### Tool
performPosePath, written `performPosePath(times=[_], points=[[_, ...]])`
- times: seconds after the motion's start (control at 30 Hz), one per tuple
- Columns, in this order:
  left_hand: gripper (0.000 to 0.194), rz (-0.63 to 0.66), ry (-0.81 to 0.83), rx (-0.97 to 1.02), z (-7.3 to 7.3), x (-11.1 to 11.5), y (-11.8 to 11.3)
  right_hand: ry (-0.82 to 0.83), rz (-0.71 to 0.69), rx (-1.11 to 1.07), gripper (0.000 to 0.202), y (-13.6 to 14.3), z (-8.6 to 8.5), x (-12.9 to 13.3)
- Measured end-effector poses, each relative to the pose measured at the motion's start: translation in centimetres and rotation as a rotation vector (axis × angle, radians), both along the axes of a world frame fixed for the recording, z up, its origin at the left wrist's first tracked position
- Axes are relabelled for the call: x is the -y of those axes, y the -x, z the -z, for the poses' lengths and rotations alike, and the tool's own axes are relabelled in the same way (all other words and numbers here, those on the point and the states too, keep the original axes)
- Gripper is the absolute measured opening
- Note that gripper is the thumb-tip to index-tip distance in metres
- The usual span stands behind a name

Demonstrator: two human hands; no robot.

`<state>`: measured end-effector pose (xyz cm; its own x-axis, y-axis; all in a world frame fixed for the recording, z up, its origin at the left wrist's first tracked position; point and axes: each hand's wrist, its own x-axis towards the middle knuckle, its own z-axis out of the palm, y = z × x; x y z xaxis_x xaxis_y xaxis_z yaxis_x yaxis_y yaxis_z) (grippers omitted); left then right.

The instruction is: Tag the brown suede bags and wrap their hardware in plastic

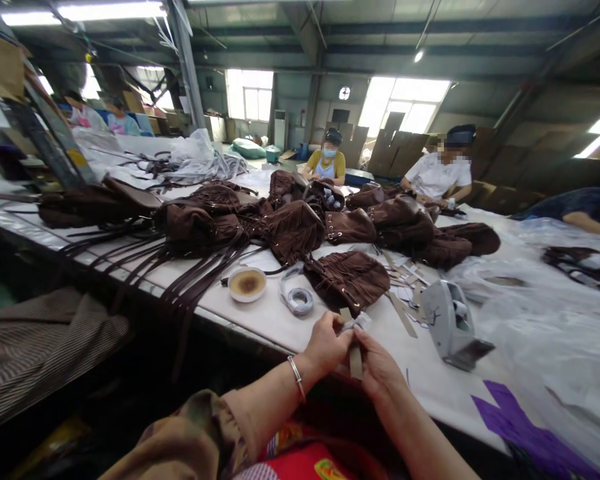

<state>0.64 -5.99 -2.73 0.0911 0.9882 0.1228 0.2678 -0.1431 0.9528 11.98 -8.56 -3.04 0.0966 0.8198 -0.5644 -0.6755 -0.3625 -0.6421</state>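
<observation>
While left hand (329, 343) and right hand (379, 365) pinch a tan strip (356, 364), long axis pointing toward wearer

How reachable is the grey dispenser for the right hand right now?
Probably yes: the right hand is close by, with mostly bare tabletop between it and the grey dispenser. Its grip looks busy with the tan strip, though.
</observation>
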Motion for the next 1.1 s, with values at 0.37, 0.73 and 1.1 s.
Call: performPosePath(times=[0.37,0.73,1.1], points=[[0.030,0.071,0.332,0.344,1.0,0.2,0.1,-0.124,-0.210,0.163,0.041,-0.8,-1.6,0.7],[0.049,0.116,0.451,0.511,-0.1,-0.5,1.0,-0.142,-0.337,0.655,0.051,-4.2,-0.8,2.6],[0.034,0.102,0.485,0.400,-0.7,-0.8,1.6,-0.660,-0.431,1.320,0.048,-4.0,-1.4,3.1]])
